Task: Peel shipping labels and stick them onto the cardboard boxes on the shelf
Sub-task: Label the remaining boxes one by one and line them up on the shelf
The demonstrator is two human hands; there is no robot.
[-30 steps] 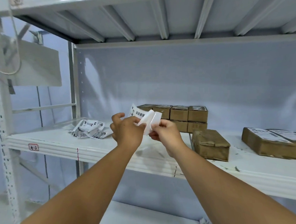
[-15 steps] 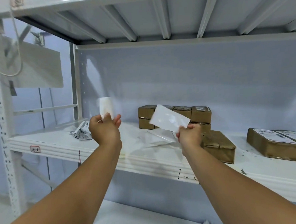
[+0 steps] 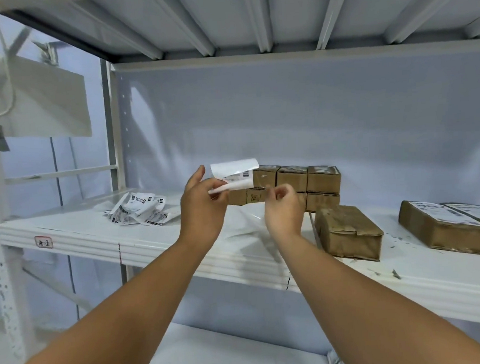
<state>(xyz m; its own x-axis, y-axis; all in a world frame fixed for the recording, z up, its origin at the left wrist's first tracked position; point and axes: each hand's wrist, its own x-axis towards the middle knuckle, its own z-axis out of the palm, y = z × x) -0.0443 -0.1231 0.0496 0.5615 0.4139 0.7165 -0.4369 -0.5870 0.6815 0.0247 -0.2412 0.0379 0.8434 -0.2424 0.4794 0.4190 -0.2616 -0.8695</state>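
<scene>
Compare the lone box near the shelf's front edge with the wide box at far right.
The lone box has a bare brown top with ragged flaps; the far-right box carries white printed labels on top. The lone box shows whole; the far-right box is cut by the frame edge. The far-right box looks wider and flatter. Both are brown cardboard, lying on the same shelf.

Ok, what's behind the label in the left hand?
The stack of small cardboard boxes, two tiers against the back wall. The label and left hand cover the stack's left end, so whether those boxes already carry labels cannot be seen.
</scene>
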